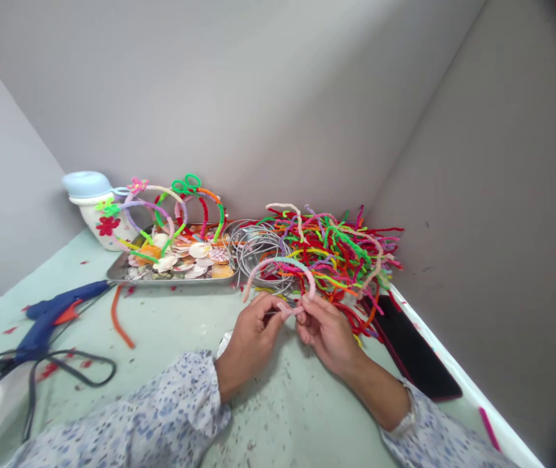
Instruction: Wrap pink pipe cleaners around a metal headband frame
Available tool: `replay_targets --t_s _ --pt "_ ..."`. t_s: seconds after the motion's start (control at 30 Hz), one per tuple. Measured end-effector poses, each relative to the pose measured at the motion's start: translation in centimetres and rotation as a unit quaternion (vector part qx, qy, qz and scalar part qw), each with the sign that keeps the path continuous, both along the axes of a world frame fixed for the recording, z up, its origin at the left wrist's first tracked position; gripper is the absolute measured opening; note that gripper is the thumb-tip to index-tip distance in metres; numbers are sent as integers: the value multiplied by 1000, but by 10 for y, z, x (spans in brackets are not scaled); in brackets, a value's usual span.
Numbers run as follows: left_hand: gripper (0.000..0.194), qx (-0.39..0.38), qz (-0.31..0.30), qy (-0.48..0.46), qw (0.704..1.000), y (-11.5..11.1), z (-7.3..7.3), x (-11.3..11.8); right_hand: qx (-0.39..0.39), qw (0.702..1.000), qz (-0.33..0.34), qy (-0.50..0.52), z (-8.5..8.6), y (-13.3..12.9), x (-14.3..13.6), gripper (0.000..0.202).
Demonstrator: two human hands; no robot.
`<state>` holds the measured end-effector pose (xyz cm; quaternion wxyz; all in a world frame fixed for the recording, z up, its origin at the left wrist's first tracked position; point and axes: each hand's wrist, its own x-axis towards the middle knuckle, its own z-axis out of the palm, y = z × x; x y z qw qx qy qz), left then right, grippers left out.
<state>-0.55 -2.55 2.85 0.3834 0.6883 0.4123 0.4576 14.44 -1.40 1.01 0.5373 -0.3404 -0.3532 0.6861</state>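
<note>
My left hand pinches the pale pink end of a fuzzy strip near the middle of the table. Just to its right, my right hand is closed on the lower right end of a fuzzy-wrapped headband, where the pink strip meets it. The headband arches up above both hands, pink at its ends and pale blue-green at the top; its left end is free. Behind it lie loops of grey wire and a heap of colourful pipe cleaners.
A metal tray holds shells and finished headbands, with a white bottle behind it. A blue glue gun and its cord lie left, near an orange strip. A black phone rests at the right edge.
</note>
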Motion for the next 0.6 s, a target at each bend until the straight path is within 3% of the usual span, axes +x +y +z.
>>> replay_targets --t_s 0.6 --pt "14 42 -22 12 999 2 2 -2 -12 1000 2 9 -1 0 1 21"
